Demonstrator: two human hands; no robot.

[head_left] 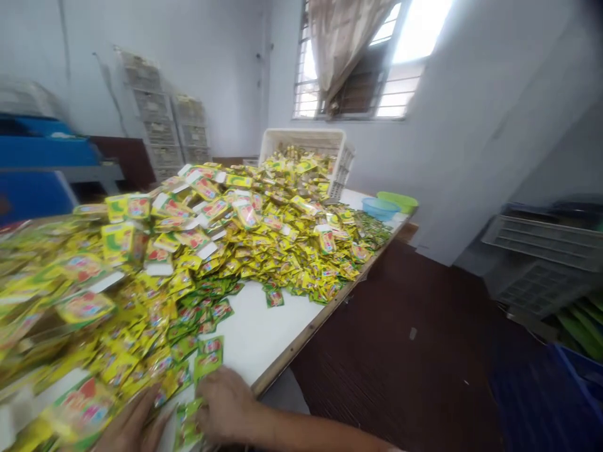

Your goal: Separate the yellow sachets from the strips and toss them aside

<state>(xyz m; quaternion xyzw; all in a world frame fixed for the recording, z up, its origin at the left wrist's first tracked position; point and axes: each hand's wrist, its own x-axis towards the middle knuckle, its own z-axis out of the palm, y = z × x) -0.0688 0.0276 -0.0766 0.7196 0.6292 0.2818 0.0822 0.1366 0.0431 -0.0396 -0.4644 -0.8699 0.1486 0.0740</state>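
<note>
My left hand (129, 424) is at the bottom edge, partly cut off. Its visible fingers are stretched out and apart, beside a yellow-green printed box (85, 408) and loose yellow sachets (155, 364). To its right, my right hand (228, 402) reaches in over the table edge with curled fingers. The fingertips close on a strip of green sachets (188, 422), and another green sachet (208, 358) lies just beyond the knuckles. A large heap of yellow sachets (264, 251) covers much of the white table (257, 320), with several small boxes (172, 207) on top.
A white plastic crate (346, 166) lies tipped at the far end, sachets spilling from it. Blue (379, 208) and green basins (398, 201) stand at the far corner. The wooden table edge (306, 333) runs along the right. Crates (541, 242) stand by the right wall.
</note>
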